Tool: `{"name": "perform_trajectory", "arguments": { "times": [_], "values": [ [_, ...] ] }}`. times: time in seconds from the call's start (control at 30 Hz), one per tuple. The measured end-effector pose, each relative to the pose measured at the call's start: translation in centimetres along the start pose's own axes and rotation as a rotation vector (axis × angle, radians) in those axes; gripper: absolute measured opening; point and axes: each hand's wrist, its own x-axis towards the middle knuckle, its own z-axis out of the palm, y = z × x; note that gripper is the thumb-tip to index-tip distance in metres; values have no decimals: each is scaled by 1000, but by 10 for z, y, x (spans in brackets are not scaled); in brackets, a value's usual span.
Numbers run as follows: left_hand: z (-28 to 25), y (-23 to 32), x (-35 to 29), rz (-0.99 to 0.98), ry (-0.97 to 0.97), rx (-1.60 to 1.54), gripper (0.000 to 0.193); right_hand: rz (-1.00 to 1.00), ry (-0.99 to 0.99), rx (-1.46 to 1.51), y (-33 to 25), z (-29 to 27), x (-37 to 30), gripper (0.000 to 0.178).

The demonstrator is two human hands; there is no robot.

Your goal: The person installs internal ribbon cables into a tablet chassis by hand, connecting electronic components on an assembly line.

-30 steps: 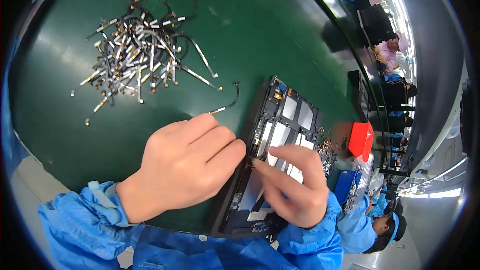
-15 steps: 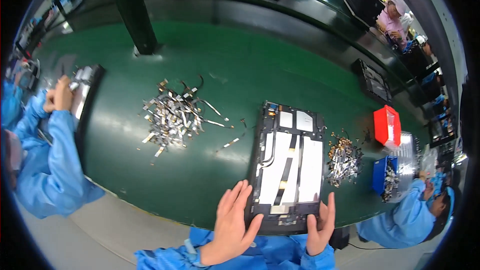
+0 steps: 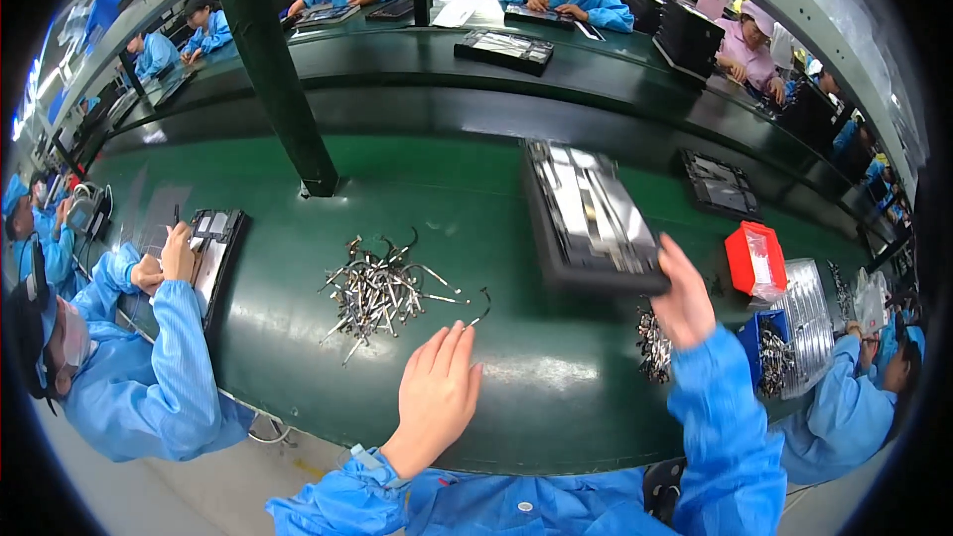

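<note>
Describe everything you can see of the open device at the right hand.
The open device is a flat, rectangular unit with a black, thick-looking casing, its inside facing up. Silvery and whitish panels fill it, split by dark lengthwise strips. It sits askew over the green bench, far end angled left, and its near edge is blurred. The right hand holds its near right corner; whether its underside touches the bench cannot be told.

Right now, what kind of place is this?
It looks like an electronics factory or workshop: a flat device with its insides showing, a heap of short cables, and people in blue smocks at a green bench.
</note>
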Motion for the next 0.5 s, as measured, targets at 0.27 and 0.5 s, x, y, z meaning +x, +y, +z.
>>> {"name": "perform_trajectory", "arguments": {
  "times": [0.27, 0.5],
  "values": [
    [-4, 18, -26, 112, -105, 5, 40, -118, 94, 51, 43, 41, 203, 75],
    [3, 13, 32, 152, -88, -132, 20, -512, 247, -1031, 47, 9, 258, 72]
  ]
}}
